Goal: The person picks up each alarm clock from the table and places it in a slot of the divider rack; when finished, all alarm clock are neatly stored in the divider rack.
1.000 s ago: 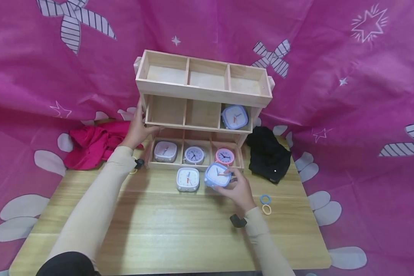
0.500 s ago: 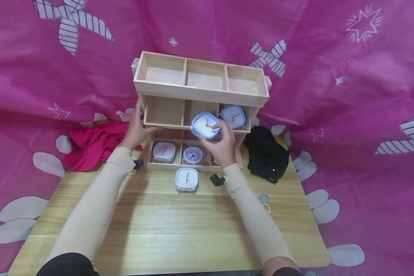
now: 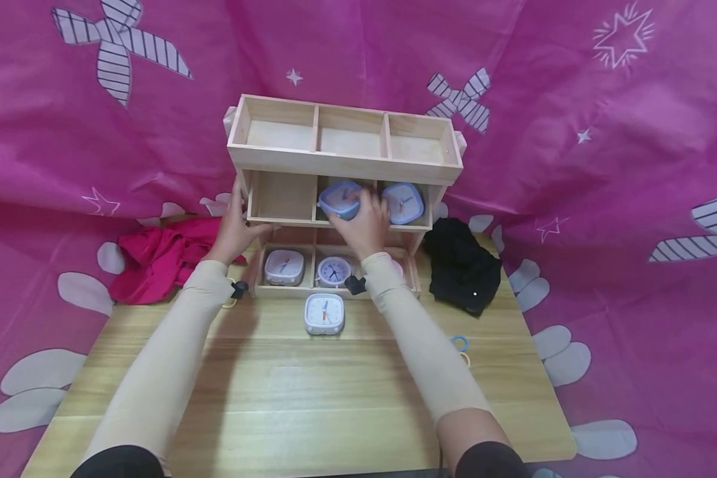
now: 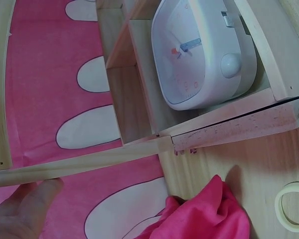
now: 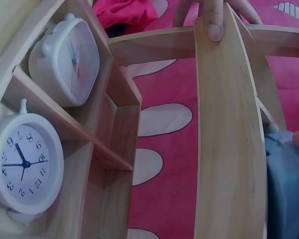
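Note:
My right hand (image 3: 366,222) holds a blue square alarm clock (image 3: 338,199) inside the middle compartment of the middle tier of a wooden tiered shelf (image 3: 346,160). A second blue alarm clock (image 3: 403,203) sits in the compartment to its right. My left hand (image 3: 234,229) grips the left end of that tier, its thumb (image 5: 214,22) on the front board. In the bottom tier stand a white square alarm clock (image 4: 209,55) and a round white alarm clock (image 5: 27,162); a pink one (image 3: 398,267) is mostly hidden behind my right wrist. Another white alarm clock (image 3: 324,314) stands on the table before the shelf.
A crumpled pink cloth (image 3: 161,255) lies left of the shelf and a black cloth (image 3: 463,265) right of it. Blue (image 3: 460,343) and yellow rings (image 3: 466,359) lie at the right of the wooden table (image 3: 311,411). A pink curtain (image 3: 358,53) hangs close behind.
My right hand has lifted the blue alarm clock from in front of the bottom tier up into the middle tier's middle compartment. My left hand has kept its hold on the shelf.

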`<state>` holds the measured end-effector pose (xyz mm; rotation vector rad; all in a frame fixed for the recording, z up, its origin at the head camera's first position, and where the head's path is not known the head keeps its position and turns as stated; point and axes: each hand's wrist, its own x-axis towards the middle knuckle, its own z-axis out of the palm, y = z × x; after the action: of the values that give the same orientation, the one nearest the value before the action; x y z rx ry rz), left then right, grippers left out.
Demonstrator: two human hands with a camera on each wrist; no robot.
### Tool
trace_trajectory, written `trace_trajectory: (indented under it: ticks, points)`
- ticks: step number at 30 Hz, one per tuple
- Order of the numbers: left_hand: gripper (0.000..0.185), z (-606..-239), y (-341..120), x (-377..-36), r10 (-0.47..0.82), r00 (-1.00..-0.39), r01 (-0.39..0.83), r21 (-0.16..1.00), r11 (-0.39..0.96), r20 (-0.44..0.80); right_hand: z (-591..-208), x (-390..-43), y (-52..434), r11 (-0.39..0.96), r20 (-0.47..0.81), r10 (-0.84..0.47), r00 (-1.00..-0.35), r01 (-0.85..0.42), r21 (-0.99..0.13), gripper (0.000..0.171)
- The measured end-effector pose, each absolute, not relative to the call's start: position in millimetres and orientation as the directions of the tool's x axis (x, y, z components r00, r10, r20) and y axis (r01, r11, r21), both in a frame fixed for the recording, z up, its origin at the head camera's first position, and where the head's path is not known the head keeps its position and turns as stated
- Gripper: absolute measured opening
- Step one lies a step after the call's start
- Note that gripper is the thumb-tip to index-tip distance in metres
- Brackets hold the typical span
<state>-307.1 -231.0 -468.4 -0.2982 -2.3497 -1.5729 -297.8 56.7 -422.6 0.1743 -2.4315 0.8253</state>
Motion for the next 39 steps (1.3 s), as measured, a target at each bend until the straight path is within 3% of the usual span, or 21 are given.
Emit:
trace_trajectory:
  ticks: [9,33,39]
  points:
    - [0.138,-468,-231,-308,0.008,-0.936,0.327,0.863,0.385,0.351,-430,-306,51,0.847,0.555,0.018,-0.832,-0.282,-0.45,0.046]
    - [0.135,-470,-232,-309,0.008,-0.944,0.305,0.862,0.406,0.33,-438,-304,44,0.865,0.553,0.095,-0.828,-0.207,-0.458,0.043]
    - [0.137,-469,-232,-308,0.011,-0.941,0.317,0.873,0.369,0.337,-446,-290,50,0.799,0.622,0.085,-0.778,-0.32,-0.51,0.042]
